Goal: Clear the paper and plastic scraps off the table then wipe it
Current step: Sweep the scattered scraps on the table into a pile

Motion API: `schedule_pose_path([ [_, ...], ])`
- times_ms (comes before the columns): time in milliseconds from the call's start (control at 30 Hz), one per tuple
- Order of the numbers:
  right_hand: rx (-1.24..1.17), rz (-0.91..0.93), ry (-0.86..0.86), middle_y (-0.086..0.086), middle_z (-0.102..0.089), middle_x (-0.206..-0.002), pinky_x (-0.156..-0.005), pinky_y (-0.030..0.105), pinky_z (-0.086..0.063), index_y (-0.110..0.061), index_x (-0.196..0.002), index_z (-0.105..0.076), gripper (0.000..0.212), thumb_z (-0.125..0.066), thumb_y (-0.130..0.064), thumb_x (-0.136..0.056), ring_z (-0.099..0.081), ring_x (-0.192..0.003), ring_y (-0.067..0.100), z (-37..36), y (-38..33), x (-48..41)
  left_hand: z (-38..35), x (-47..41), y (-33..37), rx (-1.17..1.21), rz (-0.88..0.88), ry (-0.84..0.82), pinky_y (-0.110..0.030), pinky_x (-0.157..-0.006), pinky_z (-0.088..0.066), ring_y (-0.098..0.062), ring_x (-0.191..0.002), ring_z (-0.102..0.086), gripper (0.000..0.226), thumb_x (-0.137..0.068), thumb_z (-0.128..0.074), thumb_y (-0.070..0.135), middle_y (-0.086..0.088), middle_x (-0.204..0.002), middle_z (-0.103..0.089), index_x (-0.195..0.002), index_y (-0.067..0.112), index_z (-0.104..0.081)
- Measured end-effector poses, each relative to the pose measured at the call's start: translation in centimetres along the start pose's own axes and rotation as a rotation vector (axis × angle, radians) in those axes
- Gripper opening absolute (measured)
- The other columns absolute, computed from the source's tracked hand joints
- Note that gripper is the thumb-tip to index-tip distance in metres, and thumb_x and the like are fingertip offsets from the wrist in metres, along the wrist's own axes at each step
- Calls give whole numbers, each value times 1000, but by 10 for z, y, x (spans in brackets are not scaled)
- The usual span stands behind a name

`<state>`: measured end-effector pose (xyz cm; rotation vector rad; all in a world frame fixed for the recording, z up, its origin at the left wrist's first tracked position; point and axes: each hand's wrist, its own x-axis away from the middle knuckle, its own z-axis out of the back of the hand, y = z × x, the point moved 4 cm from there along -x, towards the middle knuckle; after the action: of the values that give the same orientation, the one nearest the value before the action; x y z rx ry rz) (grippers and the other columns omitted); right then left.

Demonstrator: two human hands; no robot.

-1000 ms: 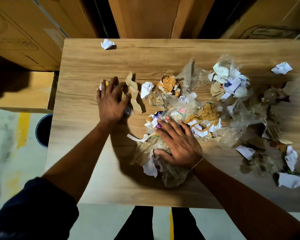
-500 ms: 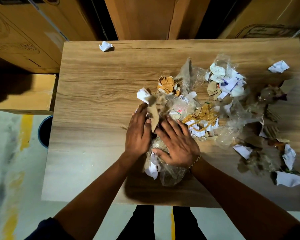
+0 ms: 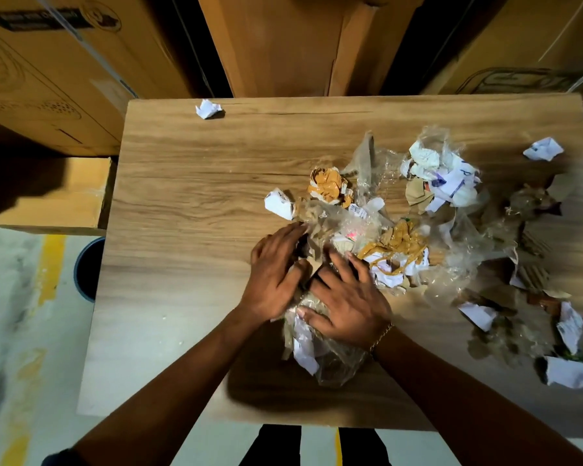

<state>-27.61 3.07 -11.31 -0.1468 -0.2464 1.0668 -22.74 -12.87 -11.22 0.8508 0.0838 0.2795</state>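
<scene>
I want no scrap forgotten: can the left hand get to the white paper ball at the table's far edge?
Probably yes. Only bare table lies between the left hand and the white paper ball, though it must stretch well forward.

Cardboard boxes (image 3: pixel 48 72) stand behind, a dark round bin (image 3: pixel 86 267) on the grey, yellow-striped floor (image 3: pixel 14 331).

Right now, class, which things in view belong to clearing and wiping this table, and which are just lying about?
Job in hand:
left hand and right hand, both on the scrap pile
plastic bag
paper ball at the far edge
table

Lying about:
cardboard boxes
dark tub on the floor, use unclear
</scene>
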Motion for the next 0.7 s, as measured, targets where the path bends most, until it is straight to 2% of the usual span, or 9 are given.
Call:
schedule_pose_path([
  [100,4,-23,12,-5,-60,-138,-121,53,-22,-29,-130,-61,59,-38,-71,-96,-17,-158,23,0,1,0,39,-26,-17,-101,17,110,-38,-107,-28,-24,-144,-38,63,-91,-42,46,-4,-157,-45,-150,22,-50],
  [200,11,-30,56,-4,-66,-130,-117,54,-30,-30,-123,-67,57,-41,-72,-95,-25,-156,24,-3,2,2,83,-70,-53,-174,123,224,-48,-105,-36,-35,-132,-46,59,-90,-45,48,-15,-142,-52,-135,14,-62],
  [267,8,-28,93,-3,-68,-126,-115,54,-33,-30,-117,-68,55,-42,-73,-94,-28,-154,24,-5,3,2,109,-104,-73,-221,180,255,-52,-107,-36,-37,-131,-47,62,-91,-43,52,-18,-140,-51,-133,11,-63],
  [333,-23,-21,124,-2,-67,-127,-113,55,-35,-31,-121,-63,52,-47,-72,-93,-30,-154,27,-7,3,1,129,-138,-86,-236,197,248,-52,-114,-32,-36,-138,-42,65,-92,-41,56,-17,-148,-47,-139,14,-59],
  [400,-50,-9,138,-1,-62,-137,-112,56,-35,-32,-134,-55,57,-51,-70,-92,-27,-155,30,-10,3,1,143,-171,-99,-242,200,235,-53,-120,-28,-33,-147,-36,67,-95,-42,61,-12,-160,-39,-146,21,-54],
  [500,-41,1,134,2,-37,-164,-113,56,-33,-32,-150,-46,68,-49,-70,-93,-23,-156,32,-14,3,3,148,-209,-111,-232,253,169,-54,-126,-21,-28,-155,-27,78,-90,-39,73,-7,-170,-27,-153,29,-48],
  [600,-42,1,141,2,-22,-169,-113,55,-34,-32,-155,-40,72,-48,-70,-94,-22,-156,33,-14,3,3,133,-223,-105,-235,320,102,-51,-129,-8,-22,-160,-16,90,-84,-35,79,-3,-172,-24,-158,28,-42],
  [700,-44,2,130,1,-21,-169,-113,55,-33,-32,-156,-38,73,-48,-69,-94,-23,-156,33,-12,2,3,111,-209,-89,-266,240,26,-46,-129,-3,-19,-160,-13,97,-82,-29,82,-1,-172,-24,-159,24,-41],
])
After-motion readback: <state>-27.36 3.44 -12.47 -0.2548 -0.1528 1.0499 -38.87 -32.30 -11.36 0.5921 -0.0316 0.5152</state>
